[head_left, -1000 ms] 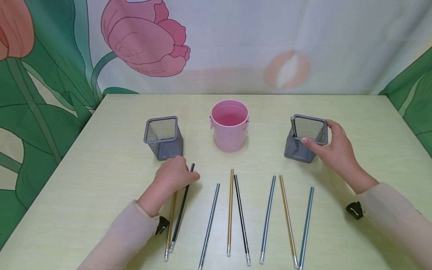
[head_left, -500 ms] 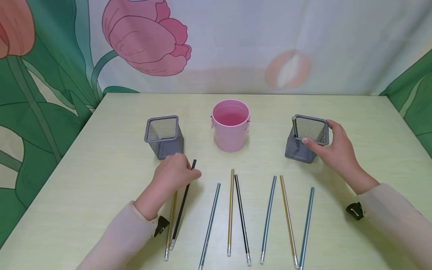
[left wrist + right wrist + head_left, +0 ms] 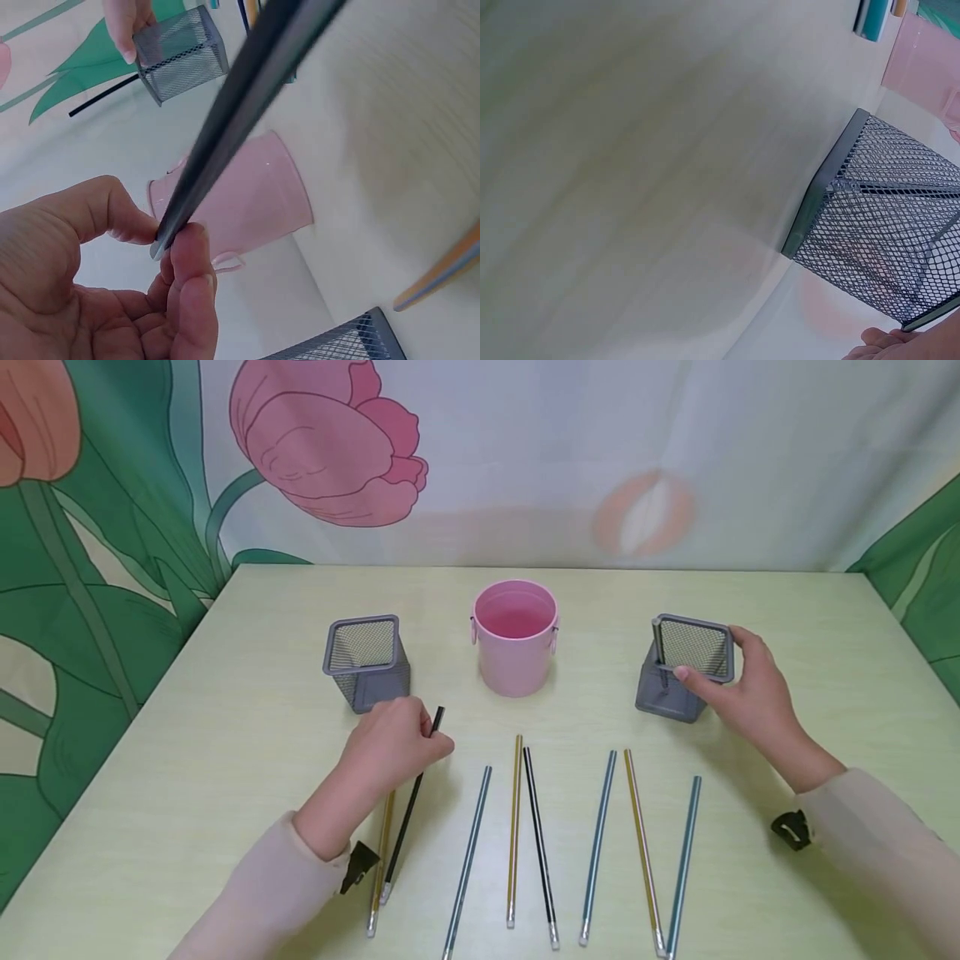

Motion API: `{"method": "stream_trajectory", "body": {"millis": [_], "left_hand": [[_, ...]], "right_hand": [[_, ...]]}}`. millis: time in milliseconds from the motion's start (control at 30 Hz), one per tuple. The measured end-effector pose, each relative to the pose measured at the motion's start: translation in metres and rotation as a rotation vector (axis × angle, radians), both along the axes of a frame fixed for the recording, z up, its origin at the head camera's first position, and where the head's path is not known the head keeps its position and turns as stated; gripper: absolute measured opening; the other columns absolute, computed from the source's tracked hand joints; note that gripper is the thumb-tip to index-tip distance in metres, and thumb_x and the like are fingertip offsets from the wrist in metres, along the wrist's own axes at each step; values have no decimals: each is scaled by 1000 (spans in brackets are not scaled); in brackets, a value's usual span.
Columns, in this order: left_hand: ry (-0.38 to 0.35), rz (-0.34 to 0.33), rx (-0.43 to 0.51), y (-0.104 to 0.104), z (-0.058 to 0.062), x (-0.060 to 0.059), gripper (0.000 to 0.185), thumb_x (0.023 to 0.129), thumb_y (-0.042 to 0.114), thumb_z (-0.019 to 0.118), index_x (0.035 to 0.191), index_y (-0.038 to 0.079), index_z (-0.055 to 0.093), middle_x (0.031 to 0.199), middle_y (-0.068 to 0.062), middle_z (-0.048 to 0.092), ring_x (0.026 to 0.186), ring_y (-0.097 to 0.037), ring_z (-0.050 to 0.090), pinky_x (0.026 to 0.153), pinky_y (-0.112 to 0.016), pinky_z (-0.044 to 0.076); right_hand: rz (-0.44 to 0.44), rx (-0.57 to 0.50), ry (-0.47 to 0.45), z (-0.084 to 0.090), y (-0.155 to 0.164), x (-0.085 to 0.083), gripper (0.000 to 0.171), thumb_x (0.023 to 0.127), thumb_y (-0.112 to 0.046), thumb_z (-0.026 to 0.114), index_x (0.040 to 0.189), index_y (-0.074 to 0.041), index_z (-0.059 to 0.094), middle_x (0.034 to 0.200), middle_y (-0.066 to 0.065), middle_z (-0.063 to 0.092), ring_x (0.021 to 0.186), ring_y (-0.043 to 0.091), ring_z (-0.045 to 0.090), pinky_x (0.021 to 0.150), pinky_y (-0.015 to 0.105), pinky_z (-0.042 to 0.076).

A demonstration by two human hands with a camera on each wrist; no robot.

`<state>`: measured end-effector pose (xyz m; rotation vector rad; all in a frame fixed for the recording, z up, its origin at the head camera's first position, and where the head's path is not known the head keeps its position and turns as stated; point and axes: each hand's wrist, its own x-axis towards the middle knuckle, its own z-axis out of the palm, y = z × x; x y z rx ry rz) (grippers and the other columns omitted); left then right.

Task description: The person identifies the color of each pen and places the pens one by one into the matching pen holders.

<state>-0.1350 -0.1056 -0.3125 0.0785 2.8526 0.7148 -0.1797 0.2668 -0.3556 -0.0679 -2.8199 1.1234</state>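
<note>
Left mesh pencil holder (image 3: 386,689) upright on the table (image 3: 187,777), no pencil visible in it.

Left hand (image 3: 386,743) just near of that holder, touching it or not — can't tell. Its grip: thumb and fingers pinching the held black pencil (image 3: 408,818) close to its far end, tip poking out past the thumb. Shaft runs back toward the near side, eraser end nearest; can't tell if that end touches the table. Left gold pencil (image 3: 386,827) lies just left of it, partly hidden by the hand.

Moving right, loose on the table: left blue pencil (image 3: 472,843), middle gold pencil (image 3: 514,827), middle black pencil (image 3: 540,843), middle blue pencil (image 3: 598,843), right gold pencil (image 3: 644,852), right blue pencil (image 3: 686,860). Pink bucket (image 3: 517,664) is far of them, between the holders.

Right mesh pencil holder (image 3: 678,706) upright, one dark pencil (image 3: 659,643) standing at its left side. Right hand (image 3: 741,693) grips its right side, thumb over the near rim.

Progress looks early, my read — one pencil in a holder, one in hand, seven on the table.
</note>
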Motion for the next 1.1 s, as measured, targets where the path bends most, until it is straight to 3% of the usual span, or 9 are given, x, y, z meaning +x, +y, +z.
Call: {"method": "stream_trajectory", "body": {"millis": [133,667,1100], "left_hand": [[28,-11,17,1,3,1,11,73,12,58,66,8,50,59,-2,47,53,-15,44,47,-23,31],[169,-85,103,5,11,6,4,72,9,56,69,8,53,60,-1,50,53,-15,44,48,-24,32],[195,-106,142,6,20,12,4,77,8,58,78,5,56,66,-3,55,59,-16,48,52,-25,37]], "right_hand": [[0,-4,5,0,0,1,90,88,-44,62,148,6,16,148,31,26,134,49,28,103,66,28],[0,-7,-1,-1,1,1,90,89,-44,61,148,6,15,149,31,24,134,49,28,102,66,28],[-2,-10,8,-1,1,-1,90,88,-44,63,147,6,17,148,31,26,134,48,28,103,66,29]]}}
